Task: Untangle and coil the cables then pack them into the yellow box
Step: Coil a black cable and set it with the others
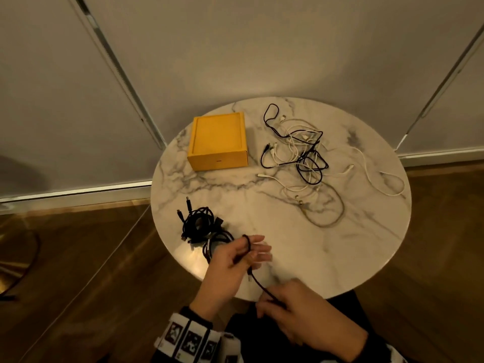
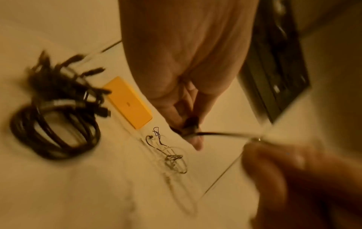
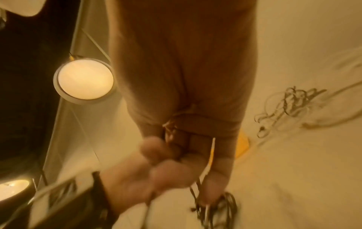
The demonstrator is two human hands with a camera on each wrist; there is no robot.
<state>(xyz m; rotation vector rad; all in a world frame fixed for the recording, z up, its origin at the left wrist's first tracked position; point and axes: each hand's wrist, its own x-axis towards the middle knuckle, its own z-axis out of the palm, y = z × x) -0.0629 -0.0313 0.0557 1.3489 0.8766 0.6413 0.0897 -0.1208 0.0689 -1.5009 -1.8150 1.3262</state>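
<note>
On the round marble table (image 1: 301,247) the closed yellow box (image 1: 217,141) (image 2: 130,103) stands at the back left. Right of it lies a tangle of black and white cables (image 1: 301,153) (image 2: 172,158) (image 3: 290,105). Coiled black cables (image 1: 199,224) (image 2: 54,124) lie near the front left edge. My left hand (image 1: 235,258) (image 2: 186,93) holds a black cable (image 1: 258,282) (image 2: 221,134) looped round its forefinger, above the table's front edge. The cable runs taut down to my right hand (image 1: 288,307) (image 3: 186,93), which pinches it just off the edge.
A tan cable (image 1: 327,210) and a white cable (image 1: 379,176) trail from the tangle toward the right rim. Wooden floor surrounds the table, with pale walls behind. A round lamp (image 3: 85,79) glows to the left in the right wrist view.
</note>
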